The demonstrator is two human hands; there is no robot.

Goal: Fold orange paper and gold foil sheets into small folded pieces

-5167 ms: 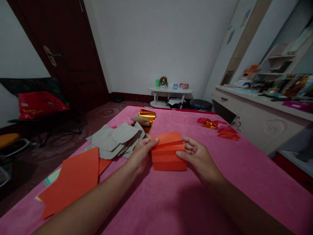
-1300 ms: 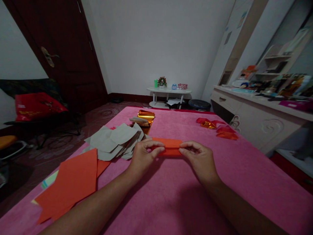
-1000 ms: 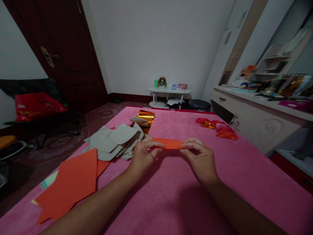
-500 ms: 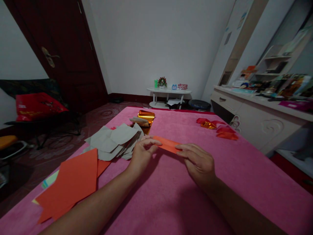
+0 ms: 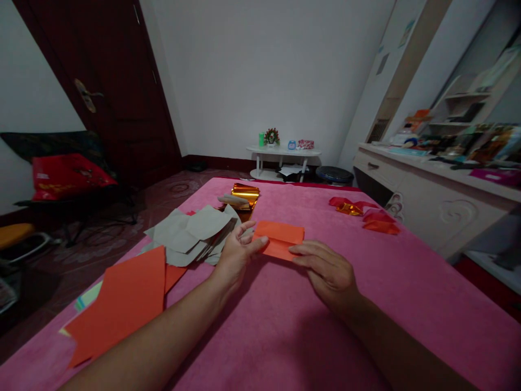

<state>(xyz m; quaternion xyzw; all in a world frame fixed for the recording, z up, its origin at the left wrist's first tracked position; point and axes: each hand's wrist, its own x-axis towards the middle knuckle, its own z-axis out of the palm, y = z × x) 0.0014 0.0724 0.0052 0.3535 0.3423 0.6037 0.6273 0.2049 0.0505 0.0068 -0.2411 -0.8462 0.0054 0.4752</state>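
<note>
Between my hands is a small orange paper (image 5: 280, 232) with a crease running across its length, held above the pink cloth (image 5: 260, 326). My left hand (image 5: 240, 252) grips its left end, thumb on top. At its lower right, my right hand (image 5: 328, 269) pinches the edge between thumb and fingers. Left of my left hand lies a loose pile of grey paper pieces (image 5: 175, 231). Larger orange sheets (image 5: 126, 293) rest nearer to me, beside my left forearm.
Shiny gold foil (image 5: 246, 191) lies near the far edge of the cloth. Folded red, gold and orange pieces (image 5: 380, 221) sit at the far right. Beyond stand a small white table (image 5: 285, 151) and, on the right, a white dresser (image 5: 431, 190).
The narrow folded orange strip has been opened into a wider piece with a visible crease. My left thumb and fingers have shifted slightly on it.
</note>
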